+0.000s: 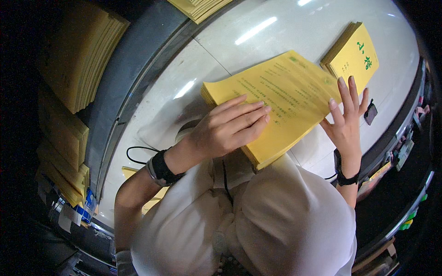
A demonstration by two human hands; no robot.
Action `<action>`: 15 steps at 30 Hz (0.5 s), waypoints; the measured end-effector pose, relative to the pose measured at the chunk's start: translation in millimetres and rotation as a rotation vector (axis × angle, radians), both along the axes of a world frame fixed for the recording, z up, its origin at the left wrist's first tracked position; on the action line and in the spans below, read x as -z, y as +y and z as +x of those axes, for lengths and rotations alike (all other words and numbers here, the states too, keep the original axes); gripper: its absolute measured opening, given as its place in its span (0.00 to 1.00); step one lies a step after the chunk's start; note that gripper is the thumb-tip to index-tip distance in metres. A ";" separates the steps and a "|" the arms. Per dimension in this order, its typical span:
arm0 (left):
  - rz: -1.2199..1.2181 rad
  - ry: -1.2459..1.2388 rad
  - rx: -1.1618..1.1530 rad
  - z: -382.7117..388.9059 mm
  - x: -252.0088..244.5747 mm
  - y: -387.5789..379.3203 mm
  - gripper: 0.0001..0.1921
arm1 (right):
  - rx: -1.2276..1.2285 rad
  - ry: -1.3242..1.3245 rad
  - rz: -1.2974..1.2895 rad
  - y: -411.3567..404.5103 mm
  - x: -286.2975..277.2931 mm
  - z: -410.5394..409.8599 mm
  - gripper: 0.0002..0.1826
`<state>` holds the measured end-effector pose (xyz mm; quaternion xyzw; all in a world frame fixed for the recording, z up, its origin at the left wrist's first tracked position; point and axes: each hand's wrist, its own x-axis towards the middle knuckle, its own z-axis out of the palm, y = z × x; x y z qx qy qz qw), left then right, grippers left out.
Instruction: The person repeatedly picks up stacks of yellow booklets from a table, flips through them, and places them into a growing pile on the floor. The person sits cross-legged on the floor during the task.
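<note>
A thick stack of yellow printed paper (276, 134) lies at an angle in front of my knees, its nearest corner by my pale-clothed lap (276, 207). What carries it is hidden. My left hand (234, 122) rests palm down across the print on the top sheet, its fingers stretched out. At the stack's right edge is my right hand (347, 108), fingers spread, the thumb and forefinger by the sheet's edge. The print near that edge looks blurred. Whether the fingertips pinch a sheet cannot be made out. Each wrist wears a dark band.
Beyond my right hand, a yellow booklet stack (352, 58) with green writing sits on the glossy tiled floor (165, 114). A small black object (371, 113) lies nearby. More paper stacks (100, 65) line the dark ledge (138, 51) at left. A black cable loop (138, 155) shows beside my left forearm.
</note>
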<state>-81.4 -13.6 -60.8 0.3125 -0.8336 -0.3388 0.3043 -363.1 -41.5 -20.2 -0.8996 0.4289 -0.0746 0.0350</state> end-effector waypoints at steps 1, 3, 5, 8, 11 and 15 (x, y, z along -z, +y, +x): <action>-0.005 0.025 -0.044 1.2 -3.3 0.2 0.11 | 0.037 0.029 -0.004 -0.6 -1.6 -0.7 0.46; -0.011 0.049 -0.089 4.2 -5.5 1.5 0.09 | 0.073 0.057 -0.008 -0.9 0.2 -3.9 0.48; 0.006 0.144 -0.169 10.9 -5.7 2.4 0.10 | 0.278 -0.256 -0.091 1.7 11.7 -9.8 0.54; 0.005 0.139 -0.130 21.0 -0.8 1.7 0.13 | 0.499 -0.552 0.217 15.6 63.9 -28.5 0.58; 0.036 0.139 -0.136 25.0 2.8 6.9 0.15 | 0.665 -0.789 0.598 12.9 109.9 -35.7 0.52; 0.101 0.151 -0.124 36.4 6.1 6.7 0.18 | 0.666 -1.255 0.780 4.3 137.4 -22.1 0.38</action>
